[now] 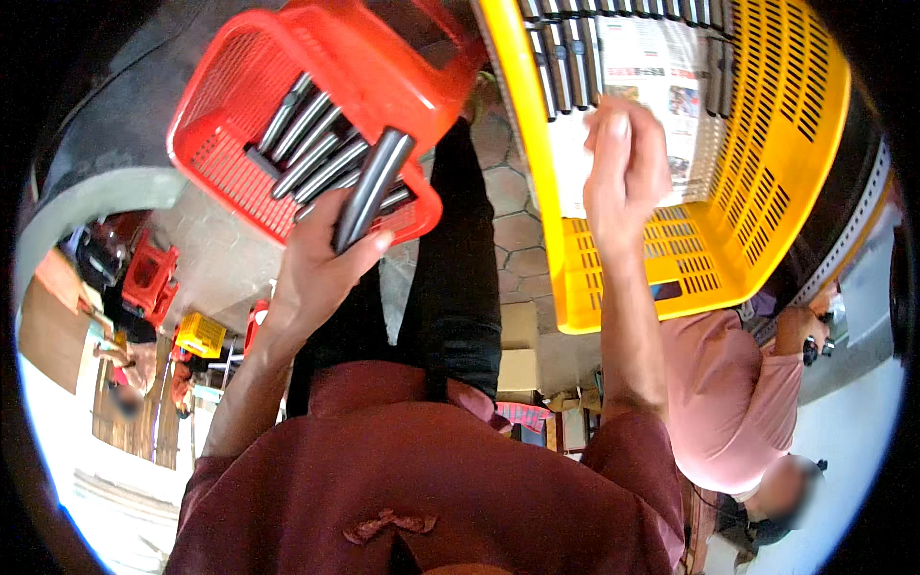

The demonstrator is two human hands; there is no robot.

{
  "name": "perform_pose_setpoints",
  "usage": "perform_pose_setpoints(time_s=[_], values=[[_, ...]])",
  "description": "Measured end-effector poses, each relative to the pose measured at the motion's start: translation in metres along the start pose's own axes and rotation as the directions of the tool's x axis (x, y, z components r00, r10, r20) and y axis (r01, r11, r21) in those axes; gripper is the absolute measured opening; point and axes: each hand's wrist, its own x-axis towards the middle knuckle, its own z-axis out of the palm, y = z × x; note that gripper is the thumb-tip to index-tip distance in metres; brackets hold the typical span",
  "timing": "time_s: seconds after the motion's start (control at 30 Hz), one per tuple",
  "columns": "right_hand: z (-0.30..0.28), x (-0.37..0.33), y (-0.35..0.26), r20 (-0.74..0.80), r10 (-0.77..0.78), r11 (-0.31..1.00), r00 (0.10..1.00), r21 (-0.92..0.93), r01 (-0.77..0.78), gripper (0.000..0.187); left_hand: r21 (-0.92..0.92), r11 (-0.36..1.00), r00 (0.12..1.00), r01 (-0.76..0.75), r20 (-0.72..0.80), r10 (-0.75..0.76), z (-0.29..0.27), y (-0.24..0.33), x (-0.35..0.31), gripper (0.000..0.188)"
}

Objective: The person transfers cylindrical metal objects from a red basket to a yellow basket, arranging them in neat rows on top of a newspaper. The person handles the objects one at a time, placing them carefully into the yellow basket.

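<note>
My left hand is closed around a glossy black tube, which tilts up over the near side of a red basket. Inside that basket lie several similar dark tubes in a loose, slanting pile. To the right, my right hand hangs over a yellow crate with its fingers curled together. Whatever they may hold is hidden, and the fingertips are slightly blurred. Just beyond it, tubes line the crate in neat rows, and printed newspaper lies beside them.
The red basket rests on a red plastic stool or chair. Paving stones show between basket and crate. A person in a pink shirt sits close on the right. Farther left are other people, a small yellow crate and a red stool.
</note>
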Motion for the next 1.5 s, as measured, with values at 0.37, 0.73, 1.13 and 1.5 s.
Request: perform_pose_setpoints(time_s=[0.37, 0.73, 1.13, 1.5], values=[[0.007, -0.006, -0.098, 0.573, -0.490, 0.798, 0.657, -0.010, 0.603, 0.029, -0.298, 0.794, 0.622, 0.529, 0.774, -0.124, -0.032, 0.052, -0.011, 0.034], [-0.072, -0.001, 0.067, 0.054, 0.288, 0.898, 0.956, -0.361, -0.251, 0.036, -0.370, 0.919, 0.930, 0.138, 0.367, 0.008, -0.008, 0.050, 0.006, 0.038], [-0.020, 0.018, 0.220, 0.026, 0.136, 0.807, 0.990, -0.583, -0.096, 0.033, -0.336, 0.936, 0.937, 0.107, 0.348, 0.018, 0.028, 0.038, 0.008, 0.031], [-0.041, 0.064, 0.186, 0.459, -0.002, 0.456, 0.888, -0.790, 0.410, 0.061, -0.324, 0.941, 0.950, 0.099, 0.311, 0.007, 0.026, 0.027, 0.005, 0.033]])
